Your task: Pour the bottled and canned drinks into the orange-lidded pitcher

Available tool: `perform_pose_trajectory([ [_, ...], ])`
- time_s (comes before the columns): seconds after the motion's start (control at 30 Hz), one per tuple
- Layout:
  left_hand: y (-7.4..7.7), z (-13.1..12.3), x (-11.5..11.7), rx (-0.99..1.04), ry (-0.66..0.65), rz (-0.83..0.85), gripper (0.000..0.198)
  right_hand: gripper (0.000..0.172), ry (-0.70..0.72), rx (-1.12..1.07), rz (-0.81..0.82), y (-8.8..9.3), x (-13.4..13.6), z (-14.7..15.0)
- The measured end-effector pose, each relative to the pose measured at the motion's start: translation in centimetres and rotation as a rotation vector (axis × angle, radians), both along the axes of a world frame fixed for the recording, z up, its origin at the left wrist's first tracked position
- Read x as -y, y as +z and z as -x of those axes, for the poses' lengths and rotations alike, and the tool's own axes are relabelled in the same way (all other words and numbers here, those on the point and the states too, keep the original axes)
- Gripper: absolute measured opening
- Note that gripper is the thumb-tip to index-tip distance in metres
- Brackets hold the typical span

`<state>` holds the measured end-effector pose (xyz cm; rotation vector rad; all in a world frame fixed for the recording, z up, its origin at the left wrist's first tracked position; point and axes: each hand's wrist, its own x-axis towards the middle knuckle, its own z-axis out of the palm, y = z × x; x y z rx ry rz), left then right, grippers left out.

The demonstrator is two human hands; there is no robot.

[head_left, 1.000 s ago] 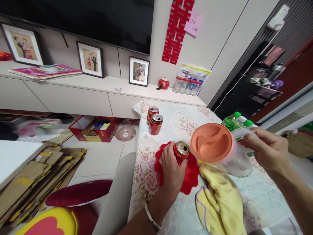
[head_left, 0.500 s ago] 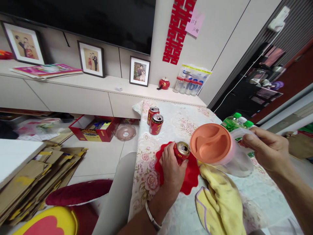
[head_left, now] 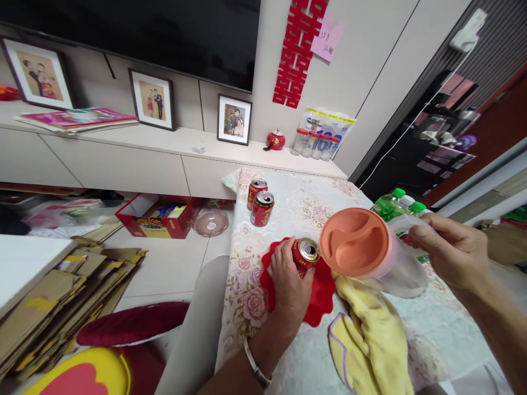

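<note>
My left hand [head_left: 290, 282] is closed round a red drink can [head_left: 305, 253] with an opened gold top, over a scalloped red plate [head_left: 322, 299]. My right hand [head_left: 457, 249] grips the handle of a clear plastic pitcher [head_left: 405, 271] with an orange lid [head_left: 354, 241]. The pitcher is tilted, its lid toward the can and close beside it. Whether liquid flows I cannot tell. Two more opened red cans [head_left: 262, 209] stand together farther back on the table. A crumpled yellow cloth [head_left: 373, 334] lies below the pitcher.
A floral tablecloth [head_left: 284, 189] covers the table. Green-capped bottles [head_left: 393, 200] stand behind the pitcher. Along the back cabinet [head_left: 156, 145] are framed photos, a red pot [head_left: 276, 140] and glass jars [head_left: 315, 144]. At left are flattened cardboard [head_left: 61, 307] and a red box [head_left: 162, 216].
Both hands, the can and the tilted pitcher stay in nearly the same place. Only a slight shift of the whole view shows.
</note>
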<state>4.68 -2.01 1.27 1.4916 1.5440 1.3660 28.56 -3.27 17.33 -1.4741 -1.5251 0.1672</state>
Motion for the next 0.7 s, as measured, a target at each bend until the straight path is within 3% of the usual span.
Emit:
perform_pose_trajectory([
  [0.7,-0.07,0.02,0.22,-0.049,0.011,-0.070,0.061,0.051,-0.009,0.009,0.013,0.25,0.05,0.38],
])
